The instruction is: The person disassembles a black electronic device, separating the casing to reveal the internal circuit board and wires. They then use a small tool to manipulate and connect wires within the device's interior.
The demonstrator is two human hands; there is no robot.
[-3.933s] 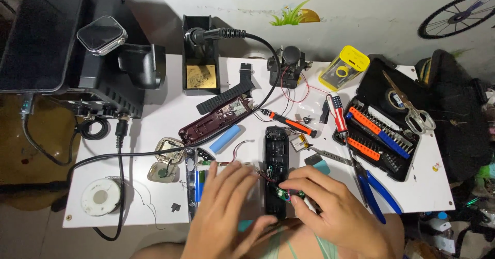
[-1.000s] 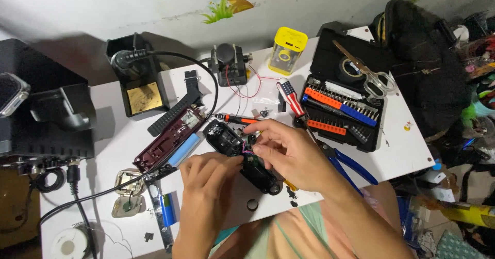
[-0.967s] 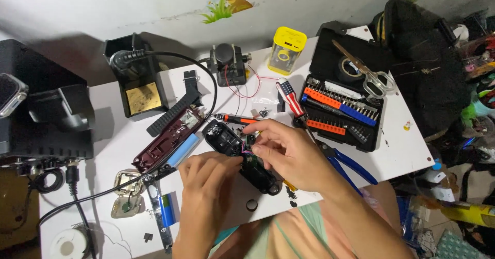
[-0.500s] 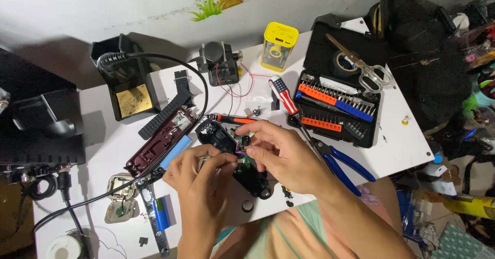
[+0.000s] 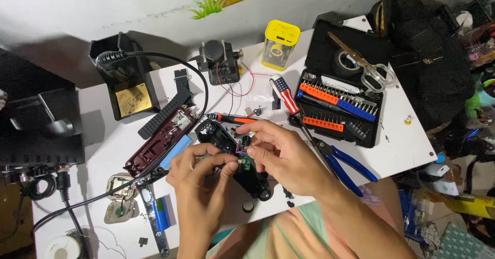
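An opened black device body (image 5: 216,135) lies on the white table (image 5: 392,130), with a small green circuit board (image 5: 245,162) and thin wires at its middle. My left hand (image 5: 201,184) grips the body's near side, fingers curled toward the board. My right hand (image 5: 281,153) reaches over from the right, its fingertips pinching a small part at the board. A dark red shell half (image 5: 160,141) with a blue cell (image 5: 175,151) lies just to the left.
A black screwdriver-bit case (image 5: 343,107) with scissors (image 5: 368,68) stands at the right, blue-handled pliers (image 5: 345,163) beside it. A soldering iron stand (image 5: 126,86), a black power unit (image 5: 38,130), a yellow box (image 5: 280,45) and a small motor block (image 5: 219,63) line the back. A solder spool (image 5: 64,246) sits front left.
The camera has swung right and down, so the table slid left in view. Both hands moved from the device's lower end up to its middle and closed on the circuit board.
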